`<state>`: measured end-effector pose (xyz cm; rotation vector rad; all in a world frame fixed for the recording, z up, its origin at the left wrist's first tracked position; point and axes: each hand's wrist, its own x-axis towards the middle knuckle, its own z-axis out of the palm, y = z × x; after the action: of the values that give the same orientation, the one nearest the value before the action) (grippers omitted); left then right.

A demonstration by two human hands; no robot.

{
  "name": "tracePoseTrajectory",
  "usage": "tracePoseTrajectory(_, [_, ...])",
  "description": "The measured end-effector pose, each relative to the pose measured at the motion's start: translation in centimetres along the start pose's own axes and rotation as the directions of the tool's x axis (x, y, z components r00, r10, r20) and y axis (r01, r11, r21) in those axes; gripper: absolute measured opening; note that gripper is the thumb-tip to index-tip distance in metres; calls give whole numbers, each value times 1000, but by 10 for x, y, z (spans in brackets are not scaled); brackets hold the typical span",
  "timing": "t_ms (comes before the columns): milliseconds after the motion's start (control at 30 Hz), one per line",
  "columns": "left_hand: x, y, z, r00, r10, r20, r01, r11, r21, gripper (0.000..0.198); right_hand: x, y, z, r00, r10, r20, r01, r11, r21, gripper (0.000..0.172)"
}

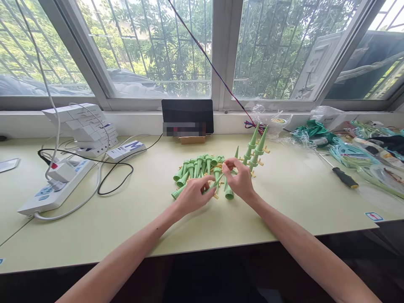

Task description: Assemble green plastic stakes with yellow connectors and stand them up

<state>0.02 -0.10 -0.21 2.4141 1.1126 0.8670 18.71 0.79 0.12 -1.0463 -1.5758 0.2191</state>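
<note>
My left hand (195, 194) is curled low over the table, with a slim green plastic watering spike (217, 182) between its thumb and forefinger. My right hand (239, 178) is close beside it, thumb and forefinger pinched together; what they hold, if anything, is too small to make out. Behind and left of the hands lies a pile of green spikes (197, 165) with ribbed caps, and small yellow valves lie among them. Stacked spikes with yellow valves (257, 147) stand upright to the right. A short green cap (229, 193) rests below my right hand.
A tablet (187, 114) leans against the sill. At left are a power strip (58, 189) with cables, stacked white boxes (85, 128) and a flat white box (126, 150). Toward the right lie a screwdriver (344, 176) and plastic bags (315, 132). The table's front edge is near my forearms.
</note>
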Motion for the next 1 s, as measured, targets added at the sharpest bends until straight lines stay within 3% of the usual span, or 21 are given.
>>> tracePoseTrajectory(200, [3,1,-2,976,-163,-147,150,984,-98,20,-1,-1,0,996,-66,54,64,997,38,9])
tracePoseTrajectory(533, [6,4,-7,919,-322,-228,278,938,-207,21,-8,-2,3,957,-173,234,144,980,135,9])
tracePoseTrajectory(1000, [5,3,-6,919,-314,-238,262,939,-223,21,-10,-1,4,933,-170,317,123,979,163,8])
